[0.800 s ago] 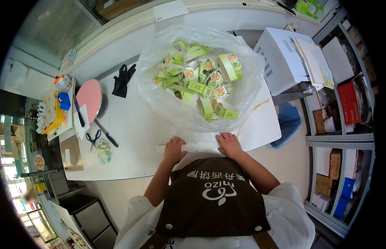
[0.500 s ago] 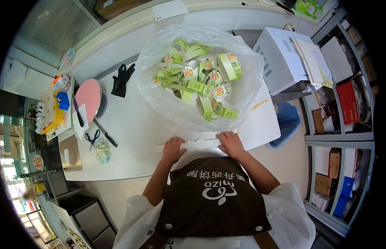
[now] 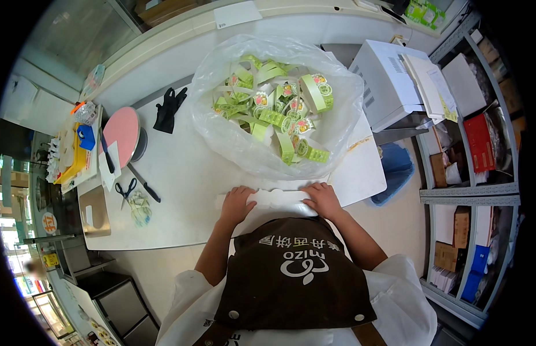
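Near the front edge of the table lies a white paper strip (image 3: 278, 196) with a wavy edge, stretched crosswise between my hands. My left hand (image 3: 238, 204) grips its left part, thumb pointing inward. At the other end my right hand (image 3: 323, 199) has its fingers curled over the strip. Just beyond it stands a large clear plastic bag (image 3: 222, 144), its mouth wide open. Inside are many looped green-and-white card bands (image 3: 274, 118) with printed round tabs. The side of the strip that faces down is hidden.
To the left lie scissors (image 3: 125, 189), a knife (image 3: 146, 185), a crumpled glove (image 3: 141, 210), a pink turntable (image 3: 121, 138) and a black glove (image 3: 169, 111). A white machine (image 3: 389, 81) stands right, with a blue bin (image 3: 395, 173) below and metal shelves (image 3: 472, 195) beyond.
My left hand has shifted slightly, and its thumb now sticks out toward the middle of the strip. The strip looks more tilted or bent. The bag stays in place.
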`<state>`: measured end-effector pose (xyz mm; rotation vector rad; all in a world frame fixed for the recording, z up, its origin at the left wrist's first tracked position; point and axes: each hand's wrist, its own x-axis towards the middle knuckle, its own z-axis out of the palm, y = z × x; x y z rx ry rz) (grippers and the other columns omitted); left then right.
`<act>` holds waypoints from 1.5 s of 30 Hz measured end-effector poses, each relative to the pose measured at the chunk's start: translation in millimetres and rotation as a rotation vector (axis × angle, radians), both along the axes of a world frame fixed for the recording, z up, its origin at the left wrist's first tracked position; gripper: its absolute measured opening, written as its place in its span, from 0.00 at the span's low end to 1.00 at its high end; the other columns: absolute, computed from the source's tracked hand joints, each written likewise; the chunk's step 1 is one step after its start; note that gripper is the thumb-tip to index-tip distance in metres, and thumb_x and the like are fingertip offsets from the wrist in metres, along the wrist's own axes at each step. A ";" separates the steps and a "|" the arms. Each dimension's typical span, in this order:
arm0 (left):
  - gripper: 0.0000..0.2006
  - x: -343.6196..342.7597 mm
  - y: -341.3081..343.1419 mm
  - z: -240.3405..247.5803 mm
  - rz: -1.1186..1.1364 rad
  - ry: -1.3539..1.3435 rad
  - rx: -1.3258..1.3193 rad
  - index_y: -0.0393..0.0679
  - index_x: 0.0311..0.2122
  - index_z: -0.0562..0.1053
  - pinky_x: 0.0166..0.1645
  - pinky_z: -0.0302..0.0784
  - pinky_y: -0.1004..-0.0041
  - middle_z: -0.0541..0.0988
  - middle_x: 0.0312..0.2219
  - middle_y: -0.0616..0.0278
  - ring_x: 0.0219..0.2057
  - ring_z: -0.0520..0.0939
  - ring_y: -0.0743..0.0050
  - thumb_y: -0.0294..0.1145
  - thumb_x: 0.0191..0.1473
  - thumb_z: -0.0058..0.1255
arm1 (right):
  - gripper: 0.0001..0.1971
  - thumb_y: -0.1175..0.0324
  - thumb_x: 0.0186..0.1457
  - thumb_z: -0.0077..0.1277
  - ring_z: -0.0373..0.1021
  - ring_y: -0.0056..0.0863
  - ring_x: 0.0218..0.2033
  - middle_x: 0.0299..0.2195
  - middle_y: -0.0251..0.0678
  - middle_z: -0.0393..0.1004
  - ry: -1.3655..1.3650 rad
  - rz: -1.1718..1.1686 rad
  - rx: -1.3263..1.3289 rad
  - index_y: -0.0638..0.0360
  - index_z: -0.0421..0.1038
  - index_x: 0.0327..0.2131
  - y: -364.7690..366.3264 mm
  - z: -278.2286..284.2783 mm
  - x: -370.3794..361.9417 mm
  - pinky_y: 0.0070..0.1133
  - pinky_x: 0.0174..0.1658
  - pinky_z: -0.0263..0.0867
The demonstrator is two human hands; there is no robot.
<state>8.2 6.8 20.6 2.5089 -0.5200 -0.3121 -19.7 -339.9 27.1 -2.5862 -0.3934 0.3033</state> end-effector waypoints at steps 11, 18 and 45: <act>0.18 -8.7 -2.9 3.0 0.035 -0.008 -0.038 0.49 0.49 0.74 0.57 0.69 0.55 0.78 0.48 0.61 0.53 0.75 0.54 0.35 0.53 0.61 | 0.20 0.60 0.56 0.60 0.69 0.40 0.50 0.47 0.34 0.76 0.060 -0.078 -0.010 0.44 0.75 0.53 -5.4 3.1 -15.9 0.36 0.53 0.64; 0.13 -18.6 -5.8 16.2 0.098 0.054 -0.153 0.45 0.46 0.77 0.53 0.73 0.58 0.81 0.43 0.58 0.47 0.79 0.53 0.37 0.57 0.59 | 0.28 0.63 0.54 0.61 0.66 0.47 0.55 0.56 0.40 0.69 -0.082 -0.186 0.053 0.48 0.69 0.58 -0.9 6.4 -33.2 0.39 0.57 0.64; 0.13 -54.3 -88.5 97.5 0.362 0.620 -0.520 0.38 0.44 0.79 0.44 0.75 0.74 0.83 0.33 0.64 0.34 0.82 0.77 0.38 0.60 0.59 | 0.07 0.74 0.56 0.57 0.64 0.16 0.28 0.32 0.26 0.73 0.234 -0.582 0.659 0.58 0.71 0.38 -199.5 13.7 -158.0 0.19 0.36 0.65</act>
